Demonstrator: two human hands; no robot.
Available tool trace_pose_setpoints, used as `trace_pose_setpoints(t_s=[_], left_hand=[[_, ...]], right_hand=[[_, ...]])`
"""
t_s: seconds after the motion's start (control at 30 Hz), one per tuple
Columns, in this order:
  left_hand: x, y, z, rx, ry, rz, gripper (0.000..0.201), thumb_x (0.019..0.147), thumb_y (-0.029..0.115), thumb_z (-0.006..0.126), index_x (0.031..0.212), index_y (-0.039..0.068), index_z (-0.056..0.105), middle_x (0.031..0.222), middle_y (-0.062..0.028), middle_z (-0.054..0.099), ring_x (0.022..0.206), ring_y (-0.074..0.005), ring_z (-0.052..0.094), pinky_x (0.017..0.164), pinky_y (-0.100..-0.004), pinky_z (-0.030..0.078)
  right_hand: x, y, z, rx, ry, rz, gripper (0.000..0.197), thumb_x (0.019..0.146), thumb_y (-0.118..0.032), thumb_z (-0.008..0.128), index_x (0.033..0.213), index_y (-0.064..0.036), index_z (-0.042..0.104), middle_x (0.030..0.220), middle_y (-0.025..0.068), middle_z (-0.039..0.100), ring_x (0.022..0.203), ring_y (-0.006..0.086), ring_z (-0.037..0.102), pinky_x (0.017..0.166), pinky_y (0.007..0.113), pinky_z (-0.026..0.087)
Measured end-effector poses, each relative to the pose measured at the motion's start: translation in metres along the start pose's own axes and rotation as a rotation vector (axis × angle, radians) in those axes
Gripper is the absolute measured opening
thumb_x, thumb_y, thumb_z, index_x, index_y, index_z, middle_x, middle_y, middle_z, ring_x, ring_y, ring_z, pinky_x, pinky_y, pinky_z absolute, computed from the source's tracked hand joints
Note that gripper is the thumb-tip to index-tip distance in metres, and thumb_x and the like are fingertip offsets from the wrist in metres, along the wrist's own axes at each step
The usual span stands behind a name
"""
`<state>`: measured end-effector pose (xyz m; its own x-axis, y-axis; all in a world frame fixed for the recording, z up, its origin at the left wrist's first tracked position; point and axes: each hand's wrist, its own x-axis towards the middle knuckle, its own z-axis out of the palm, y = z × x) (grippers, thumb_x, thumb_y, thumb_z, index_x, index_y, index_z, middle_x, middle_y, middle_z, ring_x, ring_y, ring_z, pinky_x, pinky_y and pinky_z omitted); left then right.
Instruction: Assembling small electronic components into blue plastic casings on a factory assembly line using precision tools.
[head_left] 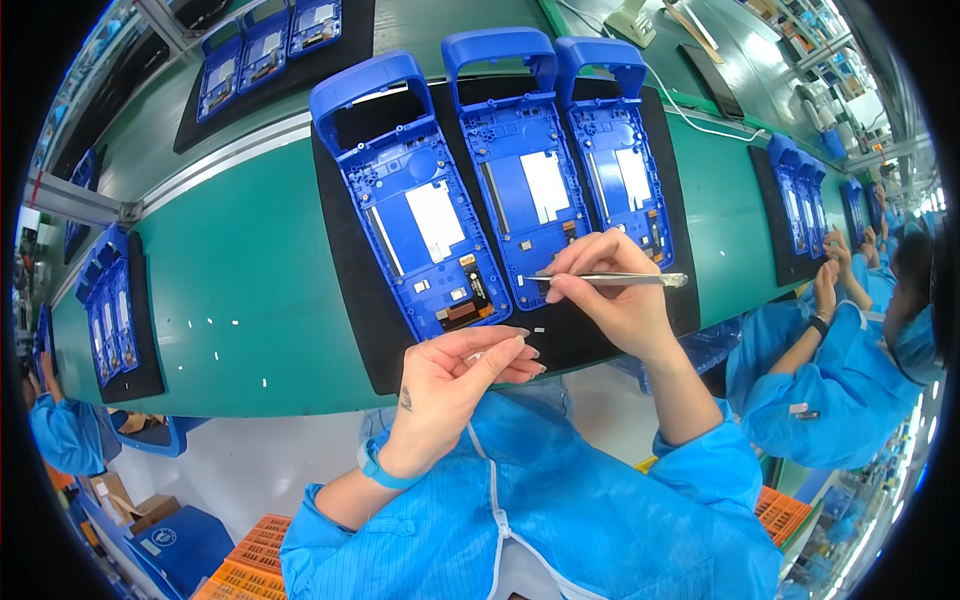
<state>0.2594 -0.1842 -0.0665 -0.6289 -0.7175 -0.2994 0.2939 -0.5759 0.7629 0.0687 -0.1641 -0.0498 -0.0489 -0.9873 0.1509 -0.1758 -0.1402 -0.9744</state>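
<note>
Three blue plastic housings lie side by side before me: a left one, a middle one and a right one. Each has a raised frame at its far end and a white rectangle inside. My right hand grips metal tweezers, their tips over the near left part of the middle housing, by a tiny white piece. Close to the near end of the left housing, my left hand has thumb and forefinger pinched together; what they hold, if anything, is too small to name.
A black mat lies under the housings on the green table. Small white pieces are scattered at left. More blue housings stand at left and right. A co-worker's blue sleeve is at the right.
</note>
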Motion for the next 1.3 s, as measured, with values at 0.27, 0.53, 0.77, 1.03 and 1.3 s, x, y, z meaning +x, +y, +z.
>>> trace_pose_setpoints(t_s=[0.27,0.53,0.77,1.03,1.3], left_hand=[[0.000,-0.001,0.000,-0.005,-0.004,0.004,0.020,0.084,0.005,0.055,0.098,-0.008,0.057,0.086,-0.0181,0.062,0.077,-0.0239,0.064,0.070,-0.0288,0.053],[0.004,-0.005,0.014,-0.009,0.028,0.060,0.021,0.084,0.004,0.054,0.102,-0.008,0.055,0.089,-0.0183,0.062,0.079,-0.0240,0.063,0.072,-0.0300,0.053],[0.017,-0.003,0.030,-0.016,-0.064,-0.011,0.030,0.084,0.004,0.054,0.111,-0.007,0.050,0.089,-0.0170,0.062,0.079,-0.0231,0.063,0.071,-0.0288,0.052],[0.028,-0.008,0.040,-0.005,-0.066,-0.068,0.040,0.084,0.005,0.054,0.120,-0.007,0.041,0.089,-0.0159,0.061,0.080,-0.0232,0.063,0.072,-0.0292,0.052],[0.031,-0.009,0.043,0.027,-0.061,-0.075,0.041,0.084,0.005,0.055,0.120,-0.008,0.041,0.089,-0.0160,0.061,0.080,-0.0236,0.063,0.072,-0.0297,0.052]], right_hand=[[-0.001,0.001,-0.004,-0.023,-0.028,-0.017,0.016,0.077,0.009,0.056,0.083,0.0007,0.044,0.084,0.0153,0.055,0.071,0.0172,0.060,0.066,0.026,0.050],[-0.014,-0.009,-0.010,0.224,-0.177,-0.003,0.019,0.074,0.008,0.059,0.079,0.0003,0.043,0.081,0.0193,0.056,0.064,0.0172,0.059,0.058,0.025,0.050],[-0.014,0.000,-0.042,0.018,0.212,-0.023,0.015,0.077,0.007,0.056,0.081,-0.0008,0.044,0.083,0.0143,0.055,0.067,0.0141,0.057,0.065,0.024,0.047],[-0.012,0.005,-0.046,-0.003,0.175,-0.018,0.015,0.078,0.007,0.056,0.082,-0.0004,0.044,0.086,0.0139,0.055,0.072,0.0143,0.058,0.065,0.024,0.048],[-0.012,0.006,-0.051,0.047,0.140,-0.006,0.014,0.078,0.007,0.056,0.082,-0.0005,0.044,0.085,0.0133,0.056,0.072,0.0132,0.058,0.066,0.023,0.048]])
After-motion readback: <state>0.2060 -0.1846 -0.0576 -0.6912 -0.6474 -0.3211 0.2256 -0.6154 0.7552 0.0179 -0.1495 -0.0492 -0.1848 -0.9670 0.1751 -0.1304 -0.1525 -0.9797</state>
